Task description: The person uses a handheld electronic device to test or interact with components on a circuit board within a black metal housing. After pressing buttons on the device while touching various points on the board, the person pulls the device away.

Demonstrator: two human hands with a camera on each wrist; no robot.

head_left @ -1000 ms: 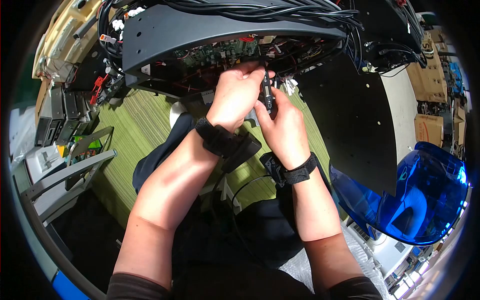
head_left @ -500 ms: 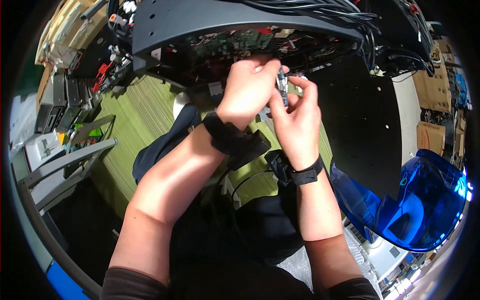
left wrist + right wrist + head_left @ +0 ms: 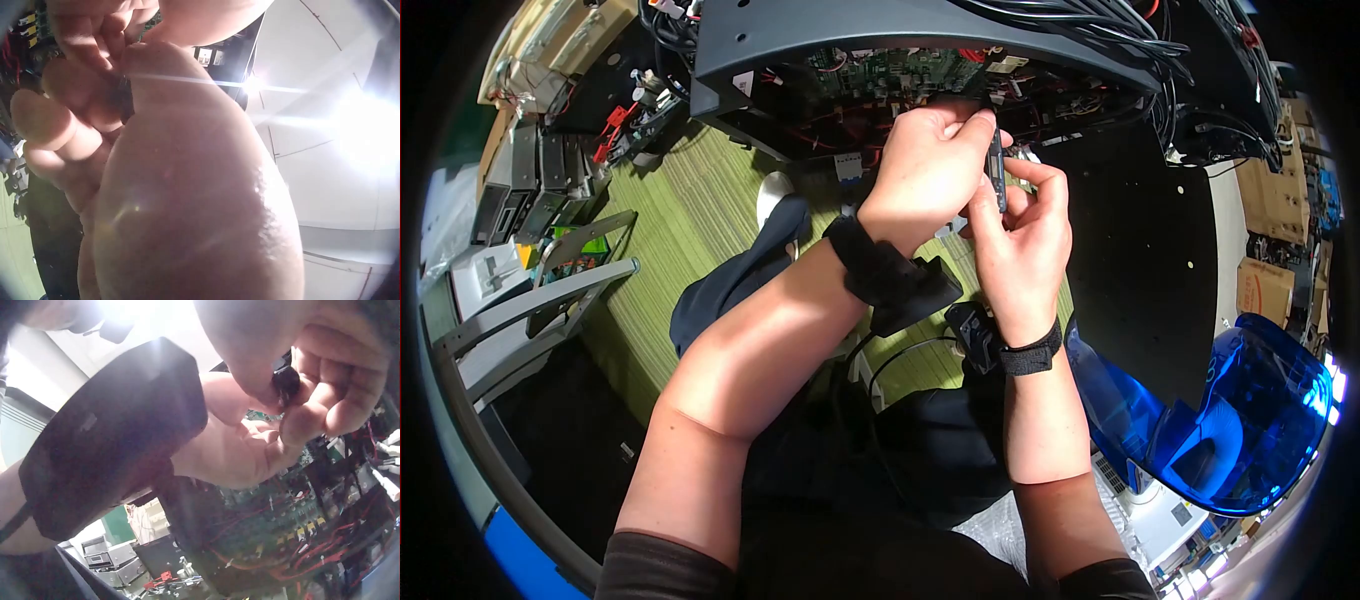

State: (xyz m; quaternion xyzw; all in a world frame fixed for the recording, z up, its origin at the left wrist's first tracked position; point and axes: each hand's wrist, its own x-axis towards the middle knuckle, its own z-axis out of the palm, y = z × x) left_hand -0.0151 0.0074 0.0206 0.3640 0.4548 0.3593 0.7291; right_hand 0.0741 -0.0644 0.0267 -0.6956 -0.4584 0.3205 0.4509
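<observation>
Left grip closed: thumb and fingertip either side of the upper part of a slim black tool. Right grip pinches the same tool lower down, thumb against forefinger, other fingers bent; tool's rounded dark end shows there in the right wrist view. Tool stands roughly lengthwise between the two grips, which nearly touch. Its far tip is too obscured to tell what it meets.

Just ahead of the grips: open underside of a dark casing, circuit board inside, red wires near it. Black cables bundled over the casing, ahead and to the right. Right of right grip, a black panel; farther right and nearer the body, a blue shell. Green floor below. Left of left grip, a shoe.
</observation>
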